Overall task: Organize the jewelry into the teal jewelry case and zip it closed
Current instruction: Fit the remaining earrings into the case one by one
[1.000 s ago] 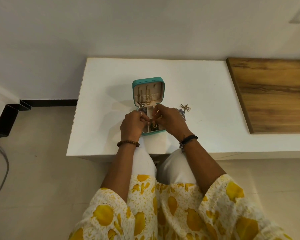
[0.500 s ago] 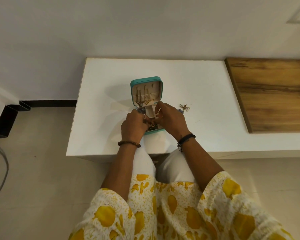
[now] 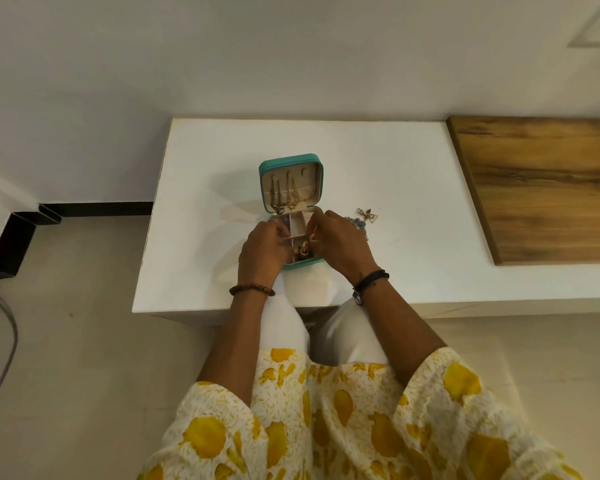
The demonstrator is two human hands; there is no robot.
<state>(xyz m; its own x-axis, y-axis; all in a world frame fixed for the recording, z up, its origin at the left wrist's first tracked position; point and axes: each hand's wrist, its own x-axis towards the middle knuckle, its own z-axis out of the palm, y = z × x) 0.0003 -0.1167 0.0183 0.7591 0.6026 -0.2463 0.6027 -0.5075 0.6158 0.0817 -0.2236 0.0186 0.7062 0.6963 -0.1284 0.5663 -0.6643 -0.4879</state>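
The teal jewelry case lies open on the white table. Its lid leans back, with gold necklaces hanging inside it. A chunky gold piece sits in a near compartment of the tray. My left hand rests over the tray's left side with its fingers curled; what they touch is hidden. My right hand covers the tray's right side and pinches a small thin gold piece over the divider. A gold butterfly-shaped piece and a bluish silver piece lie on the table just right of my right hand.
A wooden board covers the table's right end. The wall runs along the table's far edge. My knees sit against the near edge, and the floor drops away on the left, where a black frame stands.
Both hands have shifted slightly toward the far side of the tray and drawn a little apart, uncovering the gold piece in the near compartment. The case has not moved.
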